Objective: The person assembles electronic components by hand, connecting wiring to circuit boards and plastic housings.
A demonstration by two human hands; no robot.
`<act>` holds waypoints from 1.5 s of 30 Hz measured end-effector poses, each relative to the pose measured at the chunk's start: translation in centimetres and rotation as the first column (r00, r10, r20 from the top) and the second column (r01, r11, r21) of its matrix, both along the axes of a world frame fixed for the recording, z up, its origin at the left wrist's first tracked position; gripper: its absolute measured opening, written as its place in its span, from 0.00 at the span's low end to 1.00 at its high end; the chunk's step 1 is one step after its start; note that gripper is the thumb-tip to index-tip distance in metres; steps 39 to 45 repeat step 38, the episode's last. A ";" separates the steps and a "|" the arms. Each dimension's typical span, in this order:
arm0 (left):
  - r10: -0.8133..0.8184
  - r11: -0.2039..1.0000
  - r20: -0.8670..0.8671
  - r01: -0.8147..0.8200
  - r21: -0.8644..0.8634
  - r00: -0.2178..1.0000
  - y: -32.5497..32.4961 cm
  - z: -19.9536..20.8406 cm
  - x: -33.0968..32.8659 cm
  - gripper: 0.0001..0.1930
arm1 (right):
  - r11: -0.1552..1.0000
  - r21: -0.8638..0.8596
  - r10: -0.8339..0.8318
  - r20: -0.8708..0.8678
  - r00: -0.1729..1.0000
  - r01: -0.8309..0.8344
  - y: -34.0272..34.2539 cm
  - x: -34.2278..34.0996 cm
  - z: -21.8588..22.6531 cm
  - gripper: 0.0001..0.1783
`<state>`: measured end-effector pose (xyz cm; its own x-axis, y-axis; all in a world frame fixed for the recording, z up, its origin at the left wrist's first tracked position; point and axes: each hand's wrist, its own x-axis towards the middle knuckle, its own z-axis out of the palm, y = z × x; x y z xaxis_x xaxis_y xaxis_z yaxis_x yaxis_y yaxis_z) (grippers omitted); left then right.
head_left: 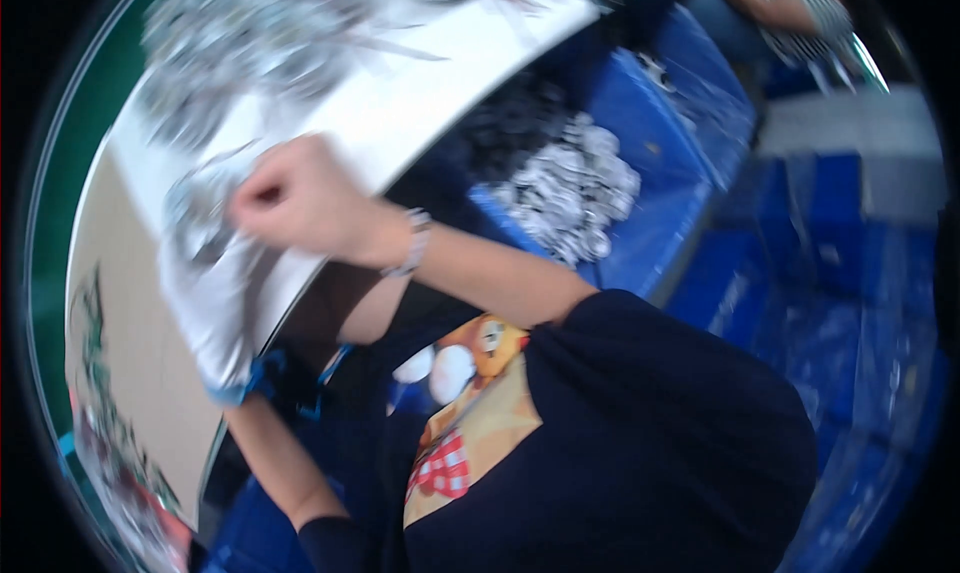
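Note:
My left hand (213, 298) wears a white glove with a blue cuff and is raised over the edge of the white table. Its fingers are closed around a silvery, partly clear roundish piece (198, 211), which motion blurs too much to name. Close beside that piece is my bare right hand (305, 201), with a pale beaded bracelet at the wrist. Its fingers are curled and pinched together; whatever they hold, if anything, cannot be made out. A thin, dark line shows just above the piece.
Many similar silvery pieces (270, 43) lie heaped across the far side of the white table (400, 98). Right of it, a blue bin (650, 188) holds white and grey round parts (575, 183), with black ones behind. Blue crates (745, 273) stand farther right; another person (780, 8) sits beyond.

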<state>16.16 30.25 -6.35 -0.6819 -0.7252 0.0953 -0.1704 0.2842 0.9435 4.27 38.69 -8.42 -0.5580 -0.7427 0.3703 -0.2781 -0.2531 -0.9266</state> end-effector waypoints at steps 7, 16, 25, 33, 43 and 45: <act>0.010 1.000 -0.023 -0.010 -0.002 1.000 0.1 -0.3 -0.5 0.25 | 0.984 -0.143 -0.096 0.060 0.994 0.103 0.1 0.5 -0.1 0.04; 0.036 0.992 -0.067 -0.028 0.127 0.997 0.9 0.4 -0.5 0.28 | 0.992 -0.083 -0.096 -0.025 0.995 0.094 0.9 -0.2 0.4 0.05; 0.004 0.999 -0.044 -0.003 0.042 0.999 0.4 0.6 -1.0 0.26 | 0.974 0.127 0.144 0.288 0.947 -0.187 1.9 -1.1 0.9 0.06; -0.032 0.997 -0.083 0.027 -0.066 0.996 0.2 0.3 -1.0 0.27 | 0.974 0.131 0.141 0.286 0.948 -0.185 1.1 -1.4 1.2 0.06; -0.033 0.998 -0.071 0.029 -0.059 0.997 0.0 0.5 -0.9 0.28 | 0.946 0.192 0.197 0.298 0.934 -0.261 1.1 -1.8 1.6 0.06; -0.033 0.998 -0.071 0.029 -0.059 0.997 0.0 0.5 -0.9 0.28 | 0.946 0.192 0.197 0.298 0.934 -0.261 1.1 -1.8 1.6 0.06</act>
